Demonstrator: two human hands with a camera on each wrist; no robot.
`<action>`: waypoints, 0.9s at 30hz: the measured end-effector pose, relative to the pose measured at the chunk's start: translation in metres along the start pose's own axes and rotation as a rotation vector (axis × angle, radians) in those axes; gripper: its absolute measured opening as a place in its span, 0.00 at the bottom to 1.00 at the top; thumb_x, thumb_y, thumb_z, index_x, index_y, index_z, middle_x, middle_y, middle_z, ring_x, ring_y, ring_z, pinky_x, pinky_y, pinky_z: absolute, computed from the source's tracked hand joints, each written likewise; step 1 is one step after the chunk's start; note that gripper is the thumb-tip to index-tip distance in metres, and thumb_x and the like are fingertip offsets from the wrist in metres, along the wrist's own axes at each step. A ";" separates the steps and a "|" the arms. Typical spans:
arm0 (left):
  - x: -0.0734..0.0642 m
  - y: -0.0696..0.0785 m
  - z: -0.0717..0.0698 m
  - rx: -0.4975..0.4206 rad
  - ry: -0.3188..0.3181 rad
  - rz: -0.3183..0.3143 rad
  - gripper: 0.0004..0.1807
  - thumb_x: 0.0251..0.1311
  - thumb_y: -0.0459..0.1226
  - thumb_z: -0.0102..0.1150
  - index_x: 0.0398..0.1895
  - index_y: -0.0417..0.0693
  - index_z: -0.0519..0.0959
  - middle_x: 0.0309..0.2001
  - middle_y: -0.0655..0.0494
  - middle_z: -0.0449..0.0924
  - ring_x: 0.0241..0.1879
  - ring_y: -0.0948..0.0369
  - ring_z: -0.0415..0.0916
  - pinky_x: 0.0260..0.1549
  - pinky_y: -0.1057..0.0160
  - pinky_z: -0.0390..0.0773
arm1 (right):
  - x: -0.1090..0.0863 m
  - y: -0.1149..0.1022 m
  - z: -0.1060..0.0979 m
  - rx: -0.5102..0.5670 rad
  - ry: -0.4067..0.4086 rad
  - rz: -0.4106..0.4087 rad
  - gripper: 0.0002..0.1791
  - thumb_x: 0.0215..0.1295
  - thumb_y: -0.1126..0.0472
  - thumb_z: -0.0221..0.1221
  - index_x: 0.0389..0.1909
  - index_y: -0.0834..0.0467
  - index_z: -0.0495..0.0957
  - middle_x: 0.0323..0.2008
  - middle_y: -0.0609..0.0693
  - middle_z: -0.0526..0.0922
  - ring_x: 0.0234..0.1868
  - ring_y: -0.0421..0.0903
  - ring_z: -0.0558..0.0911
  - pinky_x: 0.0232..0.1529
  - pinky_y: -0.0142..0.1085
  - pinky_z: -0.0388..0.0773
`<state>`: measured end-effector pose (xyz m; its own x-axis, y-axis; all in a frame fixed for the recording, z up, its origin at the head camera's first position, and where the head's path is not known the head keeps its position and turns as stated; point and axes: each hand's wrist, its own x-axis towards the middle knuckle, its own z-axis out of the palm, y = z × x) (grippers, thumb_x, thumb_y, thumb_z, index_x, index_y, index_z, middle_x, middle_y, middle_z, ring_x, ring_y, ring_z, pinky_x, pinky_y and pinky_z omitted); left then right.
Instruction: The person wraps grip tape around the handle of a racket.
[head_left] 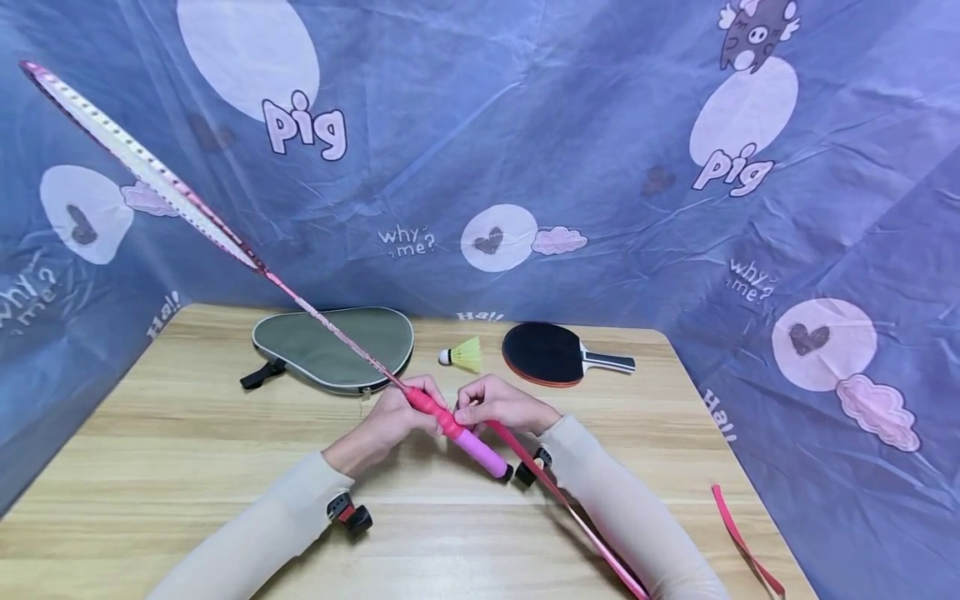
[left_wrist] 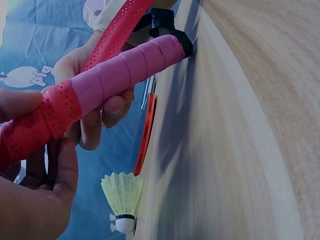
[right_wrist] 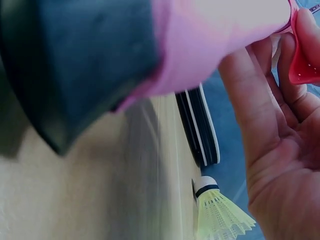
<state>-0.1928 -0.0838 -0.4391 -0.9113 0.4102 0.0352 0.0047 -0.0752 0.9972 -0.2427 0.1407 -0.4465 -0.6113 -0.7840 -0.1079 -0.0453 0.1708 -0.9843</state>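
Note:
A pink badminton racket (head_left: pixel 330 327) slants up to the left, its head at the far upper left. My left hand (head_left: pixel 397 419) grips the upper handle, over red perforated overgrip tape (left_wrist: pixel 35 122) wound in lumpy turns. Below the tape the handle (left_wrist: pixel 127 70) shows a pink-purple under-layer down to a black butt cap (head_left: pixel 507 473). With thumb and fingers my right hand (head_left: pixel 506 404) pinches the tape at the lower edge of the windings. From there the loose tape tail (head_left: pixel 551 486) runs down beside the right forearm and leaves the view at the bottom.
Behind the hands lie a green racket case (head_left: pixel 337 346) with a black strap, a yellow shuttlecock (head_left: pixel 467 356) and a black table tennis bat (head_left: pixel 543 354). A separate thin red strip (head_left: pixel 731 525) rests near the right table edge. Printed blue cloth hangs behind the wooden table (head_left: pixel 150 433).

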 end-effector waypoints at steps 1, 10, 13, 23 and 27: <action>0.000 0.000 0.000 -0.003 -0.004 -0.003 0.16 0.39 0.21 0.63 0.30 0.49 0.78 0.24 0.64 0.83 0.26 0.64 0.78 0.33 0.69 0.77 | 0.000 0.000 0.000 -0.003 -0.001 0.003 0.10 0.68 0.65 0.60 0.27 0.63 0.75 0.27 0.42 0.84 0.30 0.36 0.83 0.32 0.32 0.83; 0.000 0.002 0.001 -0.043 -0.014 -0.027 0.18 0.37 0.19 0.58 0.31 0.48 0.78 0.26 0.62 0.84 0.24 0.64 0.79 0.29 0.69 0.80 | 0.002 0.003 0.004 -0.003 -0.011 -0.096 0.09 0.66 0.68 0.59 0.26 0.59 0.71 0.21 0.37 0.71 0.26 0.34 0.68 0.29 0.25 0.66; 0.002 0.002 0.001 -0.035 0.021 -0.007 0.18 0.36 0.19 0.57 0.34 0.41 0.77 0.31 0.58 0.84 0.29 0.65 0.80 0.31 0.70 0.80 | 0.004 0.004 0.006 0.044 0.015 -0.137 0.11 0.66 0.70 0.59 0.26 0.57 0.70 0.25 0.39 0.73 0.31 0.35 0.70 0.34 0.25 0.68; 0.003 0.001 0.012 0.113 0.167 0.018 0.32 0.43 0.20 0.58 0.58 0.31 0.71 0.54 0.35 0.75 0.45 0.62 0.73 0.44 0.72 0.75 | 0.004 0.007 0.011 0.244 0.122 -0.152 0.14 0.65 0.74 0.58 0.26 0.53 0.70 0.43 0.45 0.86 0.44 0.41 0.82 0.41 0.27 0.80; 0.000 0.000 0.016 0.189 0.164 0.058 0.29 0.53 0.26 0.64 0.61 0.32 0.70 0.57 0.35 0.77 0.50 0.60 0.76 0.51 0.70 0.76 | 0.005 0.007 0.013 0.270 0.144 -0.185 0.14 0.66 0.74 0.56 0.27 0.53 0.71 0.44 0.45 0.84 0.44 0.40 0.81 0.42 0.27 0.81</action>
<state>-0.1860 -0.0693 -0.4376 -0.9618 0.2561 0.0970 0.1219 0.0831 0.9891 -0.2357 0.1298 -0.4559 -0.7182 -0.6915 0.0778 0.0330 -0.1454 -0.9888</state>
